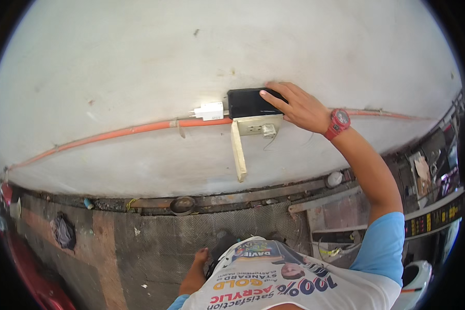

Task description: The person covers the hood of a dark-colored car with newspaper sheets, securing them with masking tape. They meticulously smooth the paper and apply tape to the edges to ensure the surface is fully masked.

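Observation:
My right hand [302, 107], with a red watch on its wrist, grips the right end of a black phone [248, 103]. The phone lies sideways against the wall, just over a cream outlet box [250, 127]. A white charger [210, 111] sits at the phone's left end, its prongs facing left. Into the outlet box is pushed a white plug [268, 130] with a thin cord. The box's narrow cover [238, 152] hangs down at its left. Low by my body is my left hand [201, 255], apart from these things; its fingers are too small to make out.
An orange conduit [124, 135] runs along the pale wall [139, 62]. At the wall's foot stands a dark round pan [183, 205]. A dark bag [63, 231] lies on the left floor, near a red vehicle [33, 268]. Cluttered shelving [423, 175] is at the right.

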`<action>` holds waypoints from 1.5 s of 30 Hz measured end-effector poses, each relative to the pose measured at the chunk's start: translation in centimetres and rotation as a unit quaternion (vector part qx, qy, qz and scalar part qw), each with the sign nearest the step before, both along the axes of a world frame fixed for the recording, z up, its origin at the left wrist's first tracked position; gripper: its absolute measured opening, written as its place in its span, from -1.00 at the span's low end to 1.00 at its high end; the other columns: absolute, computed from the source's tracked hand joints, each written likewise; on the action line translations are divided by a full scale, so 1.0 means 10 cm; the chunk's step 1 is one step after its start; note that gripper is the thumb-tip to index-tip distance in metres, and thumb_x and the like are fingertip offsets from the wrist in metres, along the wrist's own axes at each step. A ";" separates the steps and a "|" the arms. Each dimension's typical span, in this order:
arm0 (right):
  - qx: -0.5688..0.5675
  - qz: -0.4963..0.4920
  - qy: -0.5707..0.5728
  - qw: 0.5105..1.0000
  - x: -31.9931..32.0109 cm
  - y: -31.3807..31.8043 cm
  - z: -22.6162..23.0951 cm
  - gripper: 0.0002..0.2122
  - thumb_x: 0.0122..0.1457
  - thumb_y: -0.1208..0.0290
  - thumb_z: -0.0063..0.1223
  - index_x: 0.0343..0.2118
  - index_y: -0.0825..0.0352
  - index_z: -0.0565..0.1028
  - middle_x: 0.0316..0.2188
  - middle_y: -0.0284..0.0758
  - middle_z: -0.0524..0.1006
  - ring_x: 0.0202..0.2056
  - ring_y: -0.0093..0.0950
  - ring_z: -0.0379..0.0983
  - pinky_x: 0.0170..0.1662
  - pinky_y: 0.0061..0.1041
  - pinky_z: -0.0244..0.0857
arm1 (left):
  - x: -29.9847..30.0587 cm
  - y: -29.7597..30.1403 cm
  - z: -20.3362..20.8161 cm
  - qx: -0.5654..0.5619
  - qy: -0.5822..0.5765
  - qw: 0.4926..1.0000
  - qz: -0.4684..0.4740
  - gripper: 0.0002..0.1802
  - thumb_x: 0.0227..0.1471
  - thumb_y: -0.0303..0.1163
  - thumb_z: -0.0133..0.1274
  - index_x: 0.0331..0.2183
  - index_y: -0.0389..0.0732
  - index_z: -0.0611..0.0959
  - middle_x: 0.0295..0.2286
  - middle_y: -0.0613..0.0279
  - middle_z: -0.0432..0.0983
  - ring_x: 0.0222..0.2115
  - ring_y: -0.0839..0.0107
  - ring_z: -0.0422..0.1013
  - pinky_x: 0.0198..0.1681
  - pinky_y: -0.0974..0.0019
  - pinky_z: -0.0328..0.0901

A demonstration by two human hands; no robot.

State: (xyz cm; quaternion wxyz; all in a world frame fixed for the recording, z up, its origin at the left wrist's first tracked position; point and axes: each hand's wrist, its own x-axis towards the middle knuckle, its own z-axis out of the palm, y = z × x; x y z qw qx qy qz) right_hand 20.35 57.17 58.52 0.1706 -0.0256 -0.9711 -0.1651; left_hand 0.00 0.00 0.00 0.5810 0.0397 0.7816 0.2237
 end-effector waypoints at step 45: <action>0.127 -0.672 0.648 0.334 5.80 -9.05 -0.74 -0.51 0.53 0.16 0.01 0.35 0.39 0.46 0.23 -0.13 0.59 0.21 -0.28 0.55 0.36 -0.22 0.34 | 5.86 0.93 5.39 0.808 -0.101 0.435 -0.383 -0.17 0.47 0.19 -0.09 0.28 -0.45 0.51 0.23 -0.13 0.52 0.25 0.03 0.46 0.41 -0.01 0.23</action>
